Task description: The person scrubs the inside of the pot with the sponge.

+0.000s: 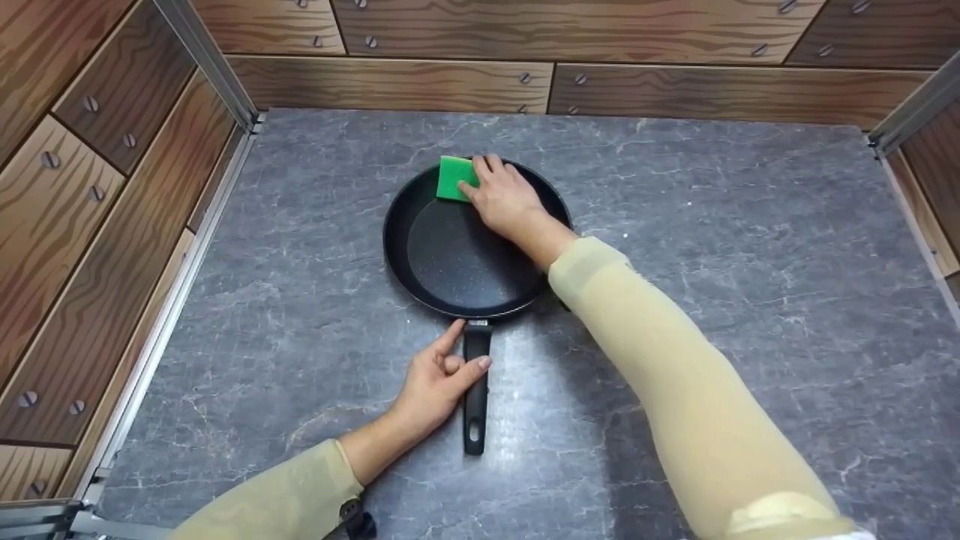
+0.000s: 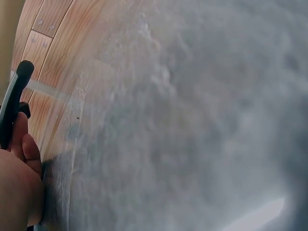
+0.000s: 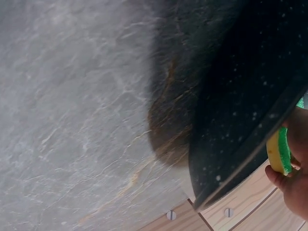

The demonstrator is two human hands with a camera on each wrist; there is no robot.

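Observation:
A black frying pan (image 1: 472,262) lies on the grey marbled surface, its handle (image 1: 475,405) toward me. My left hand (image 1: 427,386) grips that handle near the pan, thumb across the top and index finger reaching to the rim. In the left wrist view only part of the handle (image 2: 13,98) and of the hand (image 2: 21,178) shows at the left edge. Inside the pan's far wall, my right hand (image 1: 506,199) holds a green sponge (image 1: 452,181) against it. The right wrist view shows the sponge's yellow side (image 3: 273,153) between thumb and fingers.
Wood-patterned panels (image 1: 450,30) stand behind the marbled surface (image 1: 712,225) and along both sides. A metal rail (image 1: 180,289) runs down the left edge, and another metal post (image 1: 915,105) rises at the back right.

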